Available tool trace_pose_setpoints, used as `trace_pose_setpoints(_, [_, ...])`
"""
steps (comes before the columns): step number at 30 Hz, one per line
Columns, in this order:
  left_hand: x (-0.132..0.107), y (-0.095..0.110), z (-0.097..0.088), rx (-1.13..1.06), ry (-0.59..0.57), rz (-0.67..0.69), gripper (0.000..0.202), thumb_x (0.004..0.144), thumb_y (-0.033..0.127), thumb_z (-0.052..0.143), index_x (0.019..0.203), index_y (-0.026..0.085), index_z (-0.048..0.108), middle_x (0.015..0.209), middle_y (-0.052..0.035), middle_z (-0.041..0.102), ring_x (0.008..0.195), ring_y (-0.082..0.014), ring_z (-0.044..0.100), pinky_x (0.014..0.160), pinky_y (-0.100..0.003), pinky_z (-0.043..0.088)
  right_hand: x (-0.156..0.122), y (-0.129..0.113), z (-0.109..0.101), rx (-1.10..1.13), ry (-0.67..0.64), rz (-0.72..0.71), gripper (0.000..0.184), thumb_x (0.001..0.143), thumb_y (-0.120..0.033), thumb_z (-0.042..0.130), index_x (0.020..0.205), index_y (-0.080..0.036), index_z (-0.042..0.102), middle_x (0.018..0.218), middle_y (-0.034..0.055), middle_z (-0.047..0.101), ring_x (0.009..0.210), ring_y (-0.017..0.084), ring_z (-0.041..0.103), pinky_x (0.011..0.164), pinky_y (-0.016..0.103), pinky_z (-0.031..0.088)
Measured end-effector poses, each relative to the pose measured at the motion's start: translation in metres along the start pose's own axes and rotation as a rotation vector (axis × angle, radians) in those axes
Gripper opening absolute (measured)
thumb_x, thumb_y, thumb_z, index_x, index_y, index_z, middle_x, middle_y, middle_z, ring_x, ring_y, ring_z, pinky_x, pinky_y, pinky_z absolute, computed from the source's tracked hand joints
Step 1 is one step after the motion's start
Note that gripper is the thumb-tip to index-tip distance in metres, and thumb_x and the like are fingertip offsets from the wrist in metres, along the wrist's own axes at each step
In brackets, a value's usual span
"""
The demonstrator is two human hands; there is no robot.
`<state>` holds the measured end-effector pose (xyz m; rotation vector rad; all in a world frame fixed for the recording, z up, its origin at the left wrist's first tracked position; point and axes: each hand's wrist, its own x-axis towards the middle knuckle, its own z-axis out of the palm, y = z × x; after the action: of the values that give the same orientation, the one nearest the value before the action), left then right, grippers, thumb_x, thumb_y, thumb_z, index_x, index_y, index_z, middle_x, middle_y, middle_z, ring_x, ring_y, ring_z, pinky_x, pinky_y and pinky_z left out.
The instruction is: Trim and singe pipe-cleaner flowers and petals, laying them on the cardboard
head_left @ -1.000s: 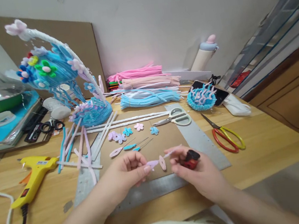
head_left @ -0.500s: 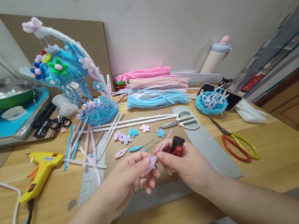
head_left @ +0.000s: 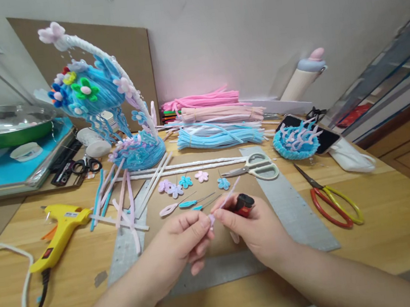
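My left hand (head_left: 184,243) and my right hand (head_left: 254,229) meet over a brown card sheet (head_left: 210,197) on the wooden table. Both pinch a small pale purple pipe-cleaner piece (head_left: 212,219), whose thin stem (head_left: 228,196) points up and right. My right hand also grips a red and black lighter (head_left: 243,204) against its palm. Small pipe-cleaner flowers (head_left: 184,183) and petals (head_left: 181,205) lie just beyond my hands.
A blue pipe-cleaner sculpture (head_left: 110,115) stands at back left. Bundles of pink and blue pipe cleaners (head_left: 216,122) lie behind. White scissors (head_left: 255,167), red-yellow scissors (head_left: 332,197), a yellow glue gun (head_left: 59,228), a blue woven basket (head_left: 295,142) and grey mats (head_left: 293,202) lie around.
My hands have come together, the right one pinching the purple piece that the left was holding. The view has shifted slightly left and down.
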<state>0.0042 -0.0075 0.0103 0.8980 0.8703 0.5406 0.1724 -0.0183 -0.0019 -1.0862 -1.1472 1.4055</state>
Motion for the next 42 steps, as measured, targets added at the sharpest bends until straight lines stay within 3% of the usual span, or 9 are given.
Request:
trace_pose_setpoints(7, [-0.013,0.008,-0.013,0.316,-0.084,-0.024,0.038,0.084,0.050,0.066,0.064,0.018,0.059,0.048,0.0073,0.040,0.045,-0.0088,0.033,0.044,-0.022,0.027,0.014,-0.015,-0.025,0.081,0.140,-0.129,0.024,0.082,-0.043,0.074,0.083,-0.022,0.064,0.063,-0.0068,0.044,0.052,0.007,0.034,0.048,0.024,0.028])
trace_pose_setpoints(11, [-0.014,0.007,-0.010,0.413,-0.028,0.099,0.015,0.077,0.028,0.076,0.087,0.020,0.068,0.084,0.0016,0.061,0.070,-0.0116,0.049,0.064,-0.022,0.038,0.015,-0.026,-0.026,0.015,0.043,-0.129,0.022,0.079,-0.043,0.076,0.079,-0.022,0.069,0.061,-0.0054,0.049,0.052,0.008,0.039,0.048,0.025,0.031])
trace_pose_setpoints(17, [-0.004,0.000,-0.002,0.188,-0.032,0.123,0.045,0.082,0.064,0.059,0.088,0.020,0.055,0.078,0.0004,0.054,0.060,-0.0117,0.049,0.047,-0.022,0.031,0.008,-0.017,-0.007,-0.080,-0.124,-0.070,0.016,0.078,-0.037,0.076,0.075,-0.022,0.072,0.067,-0.0013,0.064,0.050,0.011,0.054,0.050,0.028,0.045])
trace_pose_setpoints(23, [0.000,-0.004,0.004,0.243,0.009,0.073,0.049,0.083,0.069,0.049,0.069,0.023,0.039,0.056,0.0078,0.035,0.046,-0.0081,0.033,0.043,-0.022,0.021,0.006,-0.004,0.000,-0.057,-0.039,-0.077,0.017,0.071,-0.033,0.081,0.070,-0.020,0.071,0.065,-0.0009,0.065,0.054,0.012,0.055,0.053,0.028,0.045])
trace_pose_setpoints(29, [-0.006,-0.001,-0.002,0.616,0.012,0.100,0.042,0.090,0.051,0.048,0.060,0.022,0.041,0.053,0.0049,0.037,0.051,-0.0123,0.036,0.049,-0.026,0.027,0.021,-0.006,-0.026,0.105,0.293,-0.180,0.027,0.076,-0.045,0.077,0.080,-0.023,0.063,0.055,-0.0083,0.042,0.047,0.008,0.035,0.044,0.024,0.028])
trace_pose_setpoints(31, [-0.008,0.000,-0.004,0.795,0.027,0.149,0.034,0.088,0.039,0.057,0.060,0.021,0.050,0.059,0.0014,0.048,0.061,-0.0159,0.046,0.057,-0.028,0.033,0.028,-0.011,-0.036,0.137,0.364,-0.221,0.029,0.072,-0.044,0.081,0.077,-0.023,0.062,0.058,-0.0079,0.041,0.049,0.007,0.034,0.045,0.025,0.027])
trace_pose_setpoints(33, [-0.008,-0.001,-0.004,0.977,0.037,0.217,0.013,0.088,0.024,0.055,0.082,0.023,0.066,0.084,-0.0034,0.065,0.080,-0.0218,0.056,0.070,-0.032,0.038,0.032,-0.014,-0.041,0.153,0.399,-0.236,0.030,0.069,-0.043,0.083,0.075,-0.022,0.062,0.060,-0.0073,0.042,0.049,0.007,0.034,0.045,0.025,0.026])
trace_pose_setpoints(36, [-0.006,-0.005,0.000,1.208,0.022,0.285,0.041,0.088,0.009,0.043,0.118,0.026,0.066,0.113,-0.0095,0.065,0.100,-0.0282,0.057,0.083,-0.040,0.042,0.033,-0.015,-0.042,0.163,0.407,-0.234,0.028,0.069,-0.041,0.083,0.075,-0.022,0.064,0.062,-0.0061,0.046,0.049,0.007,0.035,0.046,0.026,0.025])
trace_pose_setpoints(42, [-0.004,-0.011,0.001,1.420,-0.096,0.312,0.058,0.067,-0.004,0.049,0.113,0.023,0.073,0.098,-0.0112,0.065,0.094,-0.0309,0.056,0.082,-0.046,0.044,0.031,-0.011,-0.041,0.154,0.384,-0.224,0.028,0.068,-0.043,0.083,0.076,-0.022,0.066,0.062,-0.0049,0.050,0.048,0.007,0.035,0.046,0.026,0.024])
